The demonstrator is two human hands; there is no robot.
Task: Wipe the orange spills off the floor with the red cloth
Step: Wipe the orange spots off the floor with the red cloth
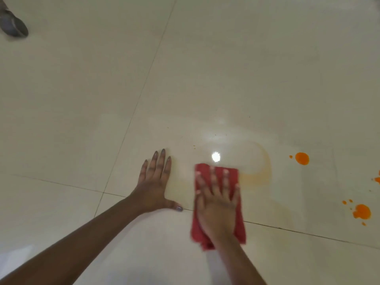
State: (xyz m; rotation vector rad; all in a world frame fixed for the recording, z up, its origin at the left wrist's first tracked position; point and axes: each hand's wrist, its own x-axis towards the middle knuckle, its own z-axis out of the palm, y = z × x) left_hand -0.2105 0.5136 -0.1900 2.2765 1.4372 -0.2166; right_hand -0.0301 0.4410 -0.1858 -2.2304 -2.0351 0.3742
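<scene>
The right hand [218, 200] lies palm-down on the red cloth [197, 229], fingers straight and spread, pressing it flat against the glossy cream tiled floor [226, 68]. The cloth is a folded rectangle that reaches a little past the fingertips and out from under both sides of the wrist, lying across a dark grout line. Hand and cloth are both blurred, so the cloth's folds are hard to make out.

Just right of the cloth's upper corner, a pale orange smear [265, 167] curves over the tile as a thin, washed-out film. Farther right, well apart from the cloth, lie bright orange spills: a round blob [302, 158] with a tiny drop beside it, a larger splatter [362, 211] ringed with small drops, and another patch [378, 179] cut off by the frame's edge.

The left hand [155, 182] rests flat on the bare tile just left of the cloth, fingers straight and close together, thumb stretched toward the cloth. A light's glare [216, 156] shines just beyond the cloth. In the far upper-left corner is what looks like a grey shoe [14, 25].
</scene>
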